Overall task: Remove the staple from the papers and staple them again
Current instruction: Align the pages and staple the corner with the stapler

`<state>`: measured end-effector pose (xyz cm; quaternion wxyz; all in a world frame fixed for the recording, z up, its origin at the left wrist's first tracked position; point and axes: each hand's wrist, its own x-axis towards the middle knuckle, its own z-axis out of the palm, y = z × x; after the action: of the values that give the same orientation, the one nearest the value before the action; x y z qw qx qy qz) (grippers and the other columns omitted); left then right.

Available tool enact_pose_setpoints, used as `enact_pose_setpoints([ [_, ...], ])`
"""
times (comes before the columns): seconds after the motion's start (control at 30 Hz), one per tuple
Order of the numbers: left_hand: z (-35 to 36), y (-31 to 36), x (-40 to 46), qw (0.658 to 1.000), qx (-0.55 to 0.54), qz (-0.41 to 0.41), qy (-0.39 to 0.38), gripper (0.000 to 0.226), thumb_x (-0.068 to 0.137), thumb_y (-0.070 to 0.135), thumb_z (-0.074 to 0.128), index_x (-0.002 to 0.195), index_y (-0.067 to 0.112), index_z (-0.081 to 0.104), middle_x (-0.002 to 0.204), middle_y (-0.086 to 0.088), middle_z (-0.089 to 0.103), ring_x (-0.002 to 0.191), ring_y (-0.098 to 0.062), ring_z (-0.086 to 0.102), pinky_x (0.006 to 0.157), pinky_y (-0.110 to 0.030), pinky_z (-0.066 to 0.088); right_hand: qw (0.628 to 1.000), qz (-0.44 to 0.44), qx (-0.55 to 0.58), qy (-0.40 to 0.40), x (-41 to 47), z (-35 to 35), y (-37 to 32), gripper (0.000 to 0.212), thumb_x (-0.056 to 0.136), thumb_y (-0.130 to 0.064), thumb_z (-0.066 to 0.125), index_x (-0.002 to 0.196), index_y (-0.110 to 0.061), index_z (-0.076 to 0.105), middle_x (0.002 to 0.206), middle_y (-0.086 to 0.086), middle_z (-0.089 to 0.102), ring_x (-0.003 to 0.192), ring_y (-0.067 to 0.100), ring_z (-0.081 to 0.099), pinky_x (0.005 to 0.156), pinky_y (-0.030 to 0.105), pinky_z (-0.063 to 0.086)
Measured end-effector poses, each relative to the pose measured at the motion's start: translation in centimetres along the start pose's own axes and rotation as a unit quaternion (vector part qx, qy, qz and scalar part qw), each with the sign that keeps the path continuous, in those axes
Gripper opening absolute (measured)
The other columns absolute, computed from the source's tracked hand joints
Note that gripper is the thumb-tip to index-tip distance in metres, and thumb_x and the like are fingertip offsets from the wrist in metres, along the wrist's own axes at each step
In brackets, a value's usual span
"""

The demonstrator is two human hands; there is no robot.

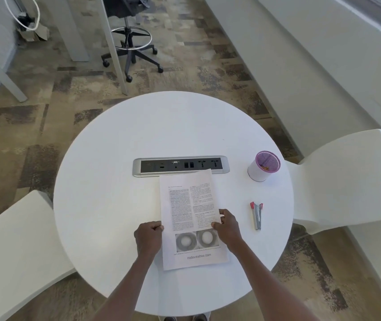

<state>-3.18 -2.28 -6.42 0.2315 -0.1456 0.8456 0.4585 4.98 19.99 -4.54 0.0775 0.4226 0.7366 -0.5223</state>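
A printed stack of papers [190, 205] lies on the round white table [115, 181], its far edge touching the power strip. My left hand [149, 237] grips the papers' left edge with curled fingers. My right hand [227, 225] pinches the right edge, thumb on top. A small stapler [256, 215] with red ends lies on the table to the right of the papers, apart from both hands. No staple is discernible on the sheets at this size.
A grey power strip [181, 166] is set into the table's middle. A white cup with a purple rim [263, 166] stands at the right. White chairs sit at the left [15, 251] and right [347, 179]. An office chair [131, 47] stands beyond.
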Motion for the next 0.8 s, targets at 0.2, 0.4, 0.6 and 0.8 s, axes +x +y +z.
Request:
enact_pose_setpoints([
  [0.2,0.3,0.1,-1.1,0.994,0.078,0.062,0.053,0.037,0.075,-0.004,0.052,0.060,0.023,0.030,0.058,0.003,0.027,0.063,-0.019,0.023,0.058,-0.031,0.020,0.996,0.009,-0.085,0.025,-0.1,-0.1,0.2,0.042,0.085,-0.010,0.067,0.125,-0.004,0.058,0.114,0.014,0.063,0.103,0.028,0.060,0.081,0.025,0.044],
  [0.4,0.6,1.0,-2.2,0.991,0.091,0.079,0.057,0.039,0.071,-0.004,0.051,0.063,0.020,0.021,0.061,0.000,0.017,0.065,-0.020,0.016,0.057,-0.034,0.014,0.993,-0.013,-0.113,0.025,-0.4,-0.1,-0.2,0.043,0.078,-0.006,0.066,0.060,-0.018,0.029,0.066,-0.002,0.036,0.059,0.016,0.033,0.052,0.025,0.027],
  [0.6,0.8,1.0,-2.4,0.989,0.112,0.082,0.053,0.041,0.073,-0.003,0.054,0.062,0.019,0.021,0.057,0.002,0.019,0.061,-0.021,0.017,0.054,-0.033,0.017,0.995,-0.014,-0.095,-0.001,-0.9,-0.5,-0.7,0.037,0.079,-0.005,0.065,0.065,-0.016,0.033,0.064,-0.003,0.036,0.057,0.014,0.031,0.052,0.026,0.026],
  [0.8,0.5,1.4,-2.7,0.988,0.109,0.090,0.057,0.039,0.075,0.000,0.056,0.063,0.018,0.023,0.060,-0.003,0.020,0.060,-0.022,0.018,0.056,-0.035,0.017,0.990,-0.047,-0.133,-0.002,-1.1,-1.0,-0.2,0.025,0.087,-0.009,0.063,0.112,-0.002,0.063,0.105,0.007,0.060,0.101,0.025,0.060,0.085,0.030,0.045],
])
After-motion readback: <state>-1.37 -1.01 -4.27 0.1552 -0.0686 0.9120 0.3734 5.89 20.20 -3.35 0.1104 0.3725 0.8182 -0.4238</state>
